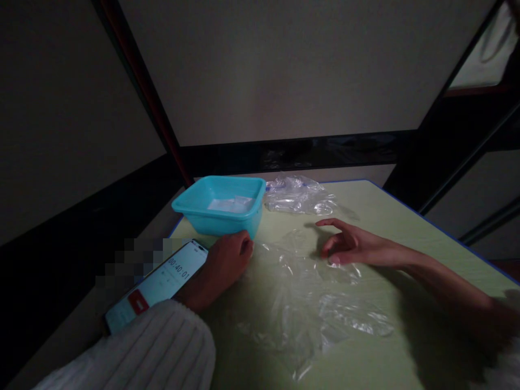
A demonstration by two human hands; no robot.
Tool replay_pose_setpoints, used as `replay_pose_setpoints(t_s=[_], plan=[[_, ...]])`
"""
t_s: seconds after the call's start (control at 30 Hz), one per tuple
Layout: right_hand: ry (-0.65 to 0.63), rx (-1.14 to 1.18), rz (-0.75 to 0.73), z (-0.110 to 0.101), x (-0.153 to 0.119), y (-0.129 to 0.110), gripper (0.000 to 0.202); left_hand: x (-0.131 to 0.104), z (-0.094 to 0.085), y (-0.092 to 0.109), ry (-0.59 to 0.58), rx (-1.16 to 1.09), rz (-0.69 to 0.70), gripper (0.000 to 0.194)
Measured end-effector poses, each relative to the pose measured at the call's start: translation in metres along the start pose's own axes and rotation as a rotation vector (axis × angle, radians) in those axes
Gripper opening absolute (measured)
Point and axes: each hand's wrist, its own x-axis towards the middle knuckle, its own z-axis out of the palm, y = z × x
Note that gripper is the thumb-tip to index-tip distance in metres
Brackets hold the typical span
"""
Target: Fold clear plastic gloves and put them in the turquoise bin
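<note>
Seen from the head camera in dim light, a pale green worktop [365,216] with a blue edge fills the lower right. A large sheet of clear plastic [309,303] lies crumpled across its near middle. The left hand [227,260], coming out of a white ribbed sleeve [162,352], rests curled at the sheet's left edge, fingers pressed together; whether it pinches the plastic cannot be told. The right hand [345,244] rests on the sheet's far side, fingers loosely spread, holding nothing. A turquoise basin [219,208] stands just beyond the left hand, with something pale inside. A phone [158,287] showing a timer lies left of that hand. More crumpled plastic [298,197] sits right of the basin.
</note>
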Motion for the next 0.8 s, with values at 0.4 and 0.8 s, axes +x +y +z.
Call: replay_pose_setpoints(t_s=[0.4, 0.8], plan=[[0.131, -0.23, -0.087, 0.005, 0.005, 0.001, 0.056, -0.027, 0.01, 0.013, 0.051, 0.408, 0.636, 0.02], [0.509, -0.276, -0.203, 0.003, 0.013, 0.006, 0.053, -0.016, 0.028, 0.002, -0.113, 0.152, 0.563, 0.052]])
